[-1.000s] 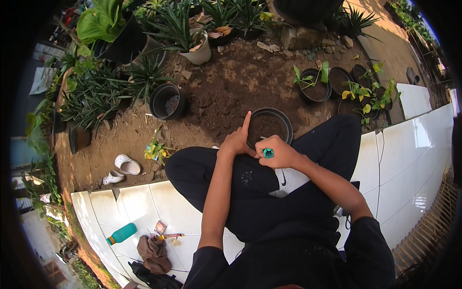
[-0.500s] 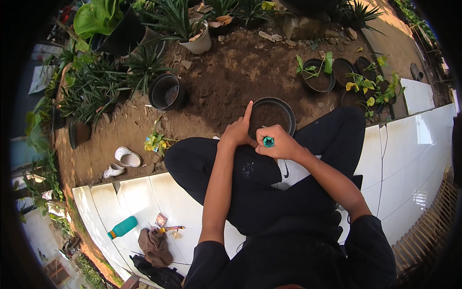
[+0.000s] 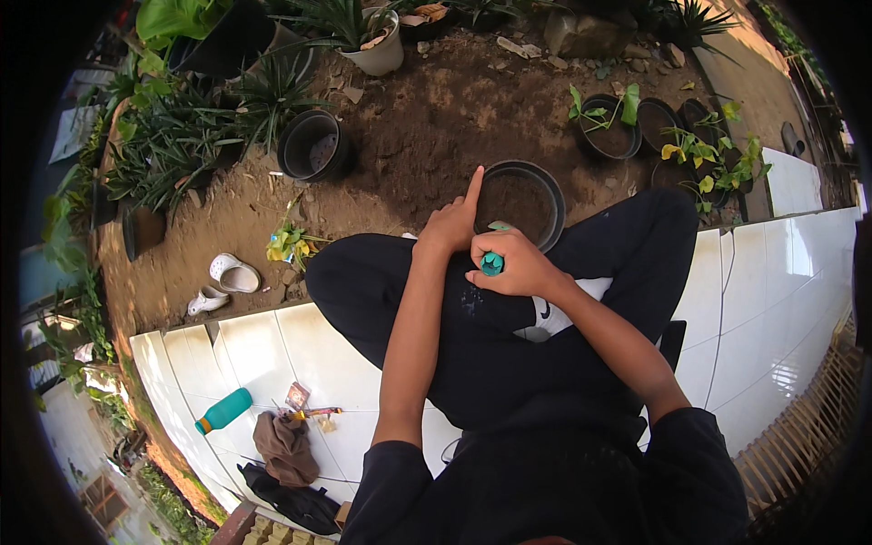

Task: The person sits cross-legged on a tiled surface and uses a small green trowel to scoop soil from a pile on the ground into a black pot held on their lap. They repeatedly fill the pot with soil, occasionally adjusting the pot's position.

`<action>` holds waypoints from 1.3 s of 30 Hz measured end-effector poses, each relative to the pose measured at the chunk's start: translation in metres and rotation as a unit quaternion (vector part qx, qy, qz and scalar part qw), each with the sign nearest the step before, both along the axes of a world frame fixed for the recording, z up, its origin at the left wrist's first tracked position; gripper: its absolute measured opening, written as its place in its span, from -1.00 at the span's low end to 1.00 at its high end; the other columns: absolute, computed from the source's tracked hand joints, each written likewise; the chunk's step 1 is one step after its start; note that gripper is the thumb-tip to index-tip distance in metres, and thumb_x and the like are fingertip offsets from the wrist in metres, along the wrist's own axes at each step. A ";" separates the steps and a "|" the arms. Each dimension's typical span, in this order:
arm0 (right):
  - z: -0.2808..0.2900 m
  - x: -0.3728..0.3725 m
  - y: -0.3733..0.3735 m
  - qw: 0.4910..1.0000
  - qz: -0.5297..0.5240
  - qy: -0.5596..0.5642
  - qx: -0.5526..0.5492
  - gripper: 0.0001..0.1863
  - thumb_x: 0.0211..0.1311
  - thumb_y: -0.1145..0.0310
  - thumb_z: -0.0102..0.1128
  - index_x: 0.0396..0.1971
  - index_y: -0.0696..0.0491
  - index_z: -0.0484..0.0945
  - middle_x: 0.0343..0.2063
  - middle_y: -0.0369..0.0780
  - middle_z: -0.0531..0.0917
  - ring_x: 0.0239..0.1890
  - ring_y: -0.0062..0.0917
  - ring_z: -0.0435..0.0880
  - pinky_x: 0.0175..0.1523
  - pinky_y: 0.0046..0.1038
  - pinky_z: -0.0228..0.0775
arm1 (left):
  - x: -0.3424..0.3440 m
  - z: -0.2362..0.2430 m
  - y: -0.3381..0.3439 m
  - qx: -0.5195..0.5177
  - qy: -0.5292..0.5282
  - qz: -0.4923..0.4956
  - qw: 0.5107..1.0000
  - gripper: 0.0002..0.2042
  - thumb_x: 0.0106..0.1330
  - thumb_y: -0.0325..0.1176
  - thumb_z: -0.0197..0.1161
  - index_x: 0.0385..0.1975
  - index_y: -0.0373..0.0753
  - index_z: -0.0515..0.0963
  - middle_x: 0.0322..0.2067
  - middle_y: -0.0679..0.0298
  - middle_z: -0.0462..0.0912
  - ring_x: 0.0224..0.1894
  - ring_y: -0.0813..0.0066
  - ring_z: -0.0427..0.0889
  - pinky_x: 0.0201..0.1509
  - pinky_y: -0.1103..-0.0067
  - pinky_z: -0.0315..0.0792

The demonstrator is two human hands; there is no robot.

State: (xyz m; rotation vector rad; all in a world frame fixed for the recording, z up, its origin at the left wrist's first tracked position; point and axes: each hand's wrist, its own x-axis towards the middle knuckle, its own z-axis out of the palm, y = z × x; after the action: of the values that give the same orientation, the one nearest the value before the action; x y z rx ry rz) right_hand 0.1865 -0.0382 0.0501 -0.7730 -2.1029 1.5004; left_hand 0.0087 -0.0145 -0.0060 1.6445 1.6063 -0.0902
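A round black pot with soil (image 3: 531, 191) sits in front of my crossed legs. My left hand (image 3: 450, 220) holds its left side, index finger stretched along the rim, the other fingers bent and partly hidden. My right hand (image 3: 509, 265) is closed round the teal handle (image 3: 493, 263) of a tool at the pot's near side. The handle's end faces the camera; a pale green part shows just beyond my fingers at the soil, and the rest is hidden.
Bare soil (image 3: 400, 127) surrounds an empty-looking black pot (image 3: 309, 145), potted seedlings (image 3: 607, 132) and leafy plants (image 3: 163, 154). White clogs (image 3: 234, 272) lie left. On the white tiles (image 3: 272, 345) are a teal bottle (image 3: 222, 411), small packets (image 3: 298, 395) and brown cloth (image 3: 286, 445).
The view has shifted, so the pot and hands sit higher in the picture. My right hand has tilted the tool slightly, and pale green now shows beyond its fingers.
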 end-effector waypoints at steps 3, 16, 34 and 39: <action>-0.003 -0.005 -0.006 0.999 0.025 0.000 0.023 -0.72 0.00 0.38 0.44 -0.53 0.09 0.43 -0.60 -0.20 0.53 -0.48 -0.29 0.54 -0.25 -0.27 0.34 | 0.001 0.004 -0.001 0.002 -0.003 -0.005 1.000 0.36 -0.04 -0.21 0.59 0.58 0.14 -0.48 0.22 -0.20 0.52 0.24 -0.19 0.55 0.26 0.00 0.43; 0.001 -0.010 -0.001 0.999 0.047 -0.009 -0.005 -0.77 -0.01 0.46 0.37 -0.56 0.12 0.43 -0.61 -0.16 0.54 -0.52 -0.27 0.53 -0.31 -0.28 0.34 | 0.001 0.002 0.003 -0.022 0.020 -0.006 1.000 0.41 -0.09 -0.11 0.66 0.59 0.16 -0.47 0.25 -0.17 0.51 0.27 -0.15 0.53 0.30 0.02 0.41; 0.017 0.034 0.038 0.976 -0.035 0.196 -0.093 -0.72 -0.13 0.59 0.22 -0.67 0.12 0.22 -0.68 -0.28 0.36 -0.61 -0.60 0.32 -0.47 -0.46 0.10 | -0.001 0.004 0.005 -0.029 -0.027 0.008 0.999 0.63 -0.46 -0.03 0.81 0.58 0.17 -0.45 0.27 -0.15 0.50 0.33 -0.13 0.48 0.36 0.05 0.38; -0.002 0.025 0.031 0.992 0.032 0.122 -0.018 -0.76 -0.20 0.60 0.23 -0.70 0.14 0.29 -0.69 -0.22 0.41 -0.63 -0.45 0.38 -0.44 -0.38 0.17 | -0.001 0.006 0.006 -0.035 -0.025 0.009 0.999 0.61 -0.42 -0.11 0.81 0.58 0.20 -0.45 0.28 -0.16 0.49 0.33 -0.14 0.48 0.35 0.05 0.40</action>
State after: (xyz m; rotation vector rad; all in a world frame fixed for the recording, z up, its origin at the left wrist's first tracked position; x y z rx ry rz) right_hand 0.2114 -0.0068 0.0478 -0.5076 -1.9396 1.5829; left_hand 0.0080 -0.0084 -0.0004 1.5664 1.5630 -0.0954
